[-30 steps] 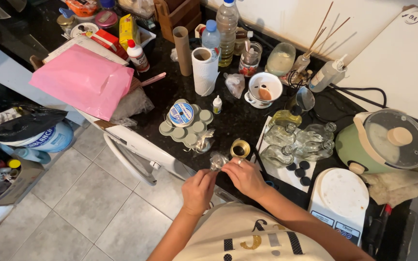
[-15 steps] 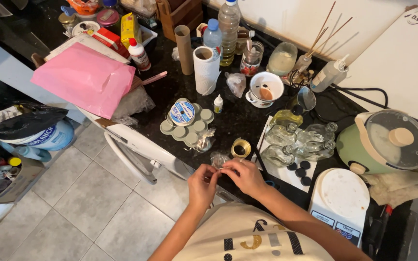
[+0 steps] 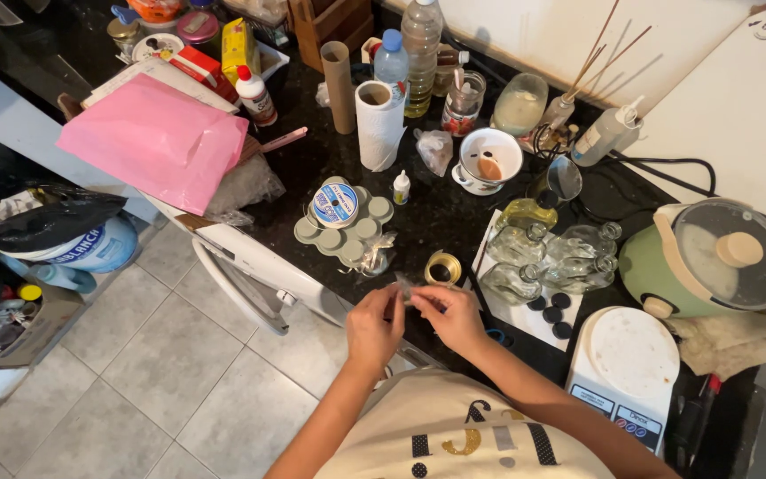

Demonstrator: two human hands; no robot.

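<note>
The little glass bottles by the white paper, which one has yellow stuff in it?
The glass bottle with the black cap, at the far end of the group. It holds yellow liquid; the other small bottles beside it, nearer the person, look clear and empty.

I logged this as a home kitchen: dark stone counter (image 3: 427,222) running diagonally, green rice cooker (image 3: 711,262) at right, kitchen scale (image 3: 624,364) lower right, paper towel roll (image 3: 377,124) and oil bottle (image 3: 420,53) at top, tiled floor (image 3: 161,364) lower left.
</note>
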